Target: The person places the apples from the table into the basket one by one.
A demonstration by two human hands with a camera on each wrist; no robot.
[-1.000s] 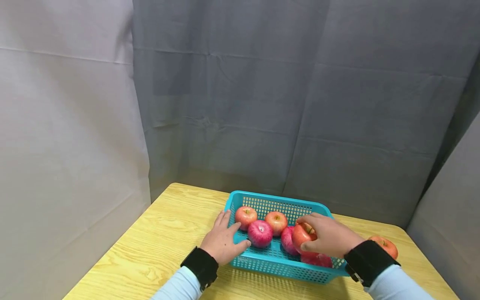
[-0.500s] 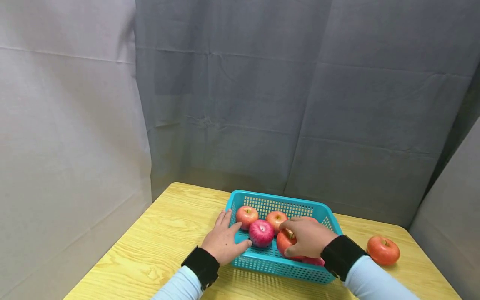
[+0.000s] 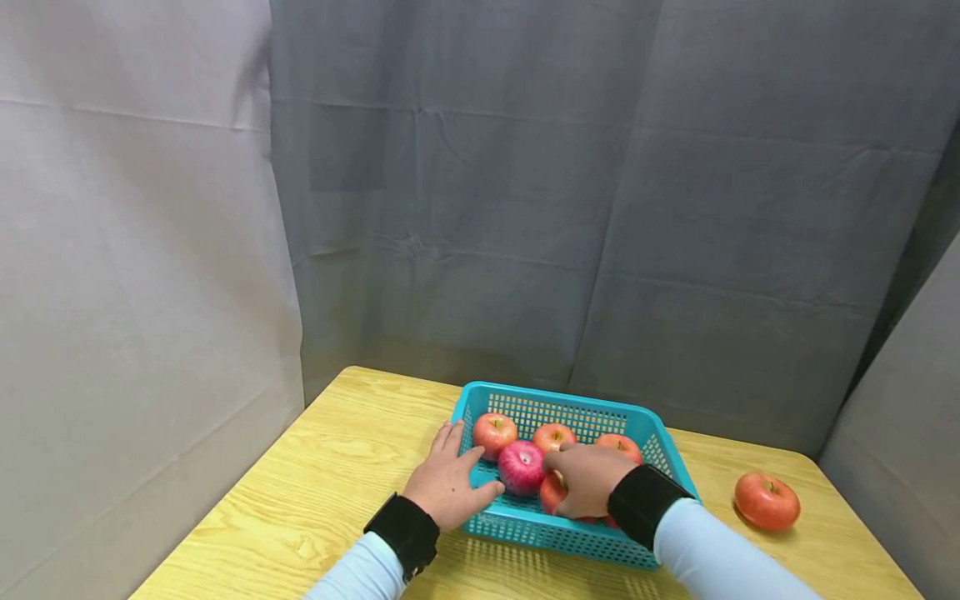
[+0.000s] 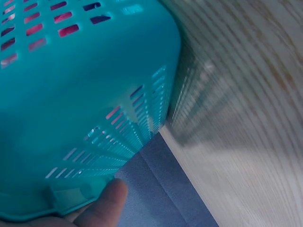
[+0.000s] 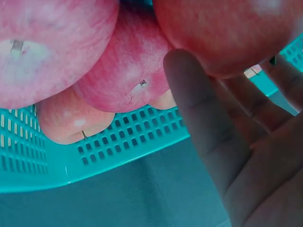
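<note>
My right hand (image 3: 592,479) grips a red apple (image 3: 552,493) low inside a turquoise plastic basket (image 3: 562,543). The right wrist view shows this apple (image 5: 232,33) between thumb and fingers, with other apples close beside it. A magenta apple (image 3: 521,467) sits just left of the held one. At the basket's left end, my left hand (image 3: 446,483) rests on the rim with fingers spread. Its fingertip (image 4: 113,191) shows at the rim in the left wrist view. Part of the held apple is hidden behind the right hand.
Paler red apples lie along the basket's back: one at left (image 3: 495,435), one mid-back (image 3: 553,436), one at right (image 3: 618,446). Another apple (image 3: 767,502) stands on the wooden table (image 3: 300,500) right of the basket. Grey cloth (image 3: 465,208) hangs behind.
My right hand has moved left within the basket with the apple, which now sits lower beside the magenta one. An apple at the back right has come into view. The left hand stays put.
</note>
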